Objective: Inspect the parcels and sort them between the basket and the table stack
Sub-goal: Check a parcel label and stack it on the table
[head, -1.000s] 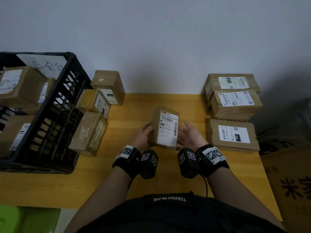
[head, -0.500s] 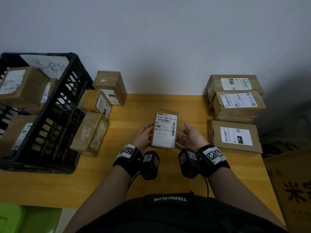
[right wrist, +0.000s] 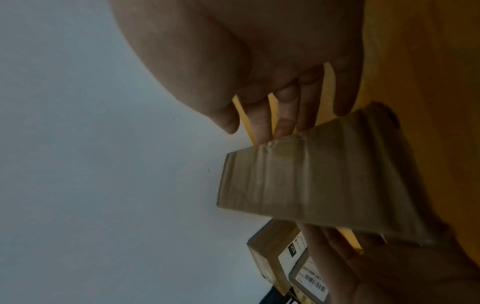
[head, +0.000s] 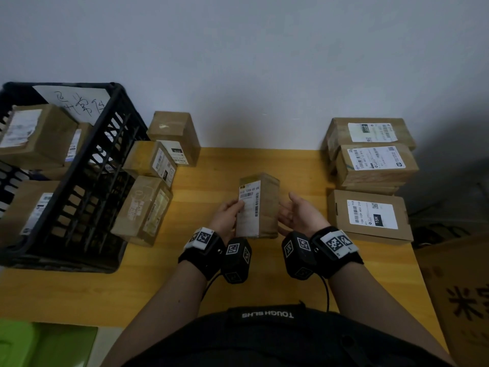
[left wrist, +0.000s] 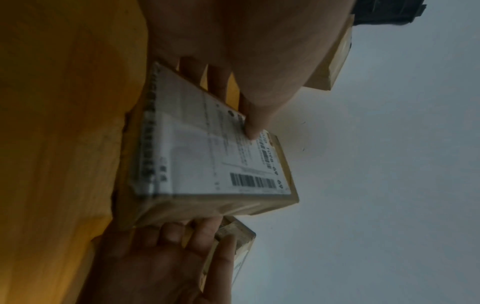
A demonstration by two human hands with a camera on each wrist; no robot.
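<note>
The left hand (head: 228, 217) grips the small parcel (head: 260, 206), the right hand (head: 297, 215) steadies it with relaxed fingers; it seems light, stiff and tape-slick, best held by its sides.

Parcel-sorting corner of a plain room, labelled cardboard parcels (head: 370, 165) stacked on a wooden table (head: 304, 165), black crate (head: 87, 197) holding more, bare grey wall (head: 238, 62)

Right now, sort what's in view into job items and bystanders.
Job:
- held parcel, left hand gripping it, right hand open beside it
- black basket with parcels inside
- three parcels beside the basket
- table stack, far right
- labelled parcel in front of it

Bystanders:
- carton off the table's right
- green object, bottom left
</note>
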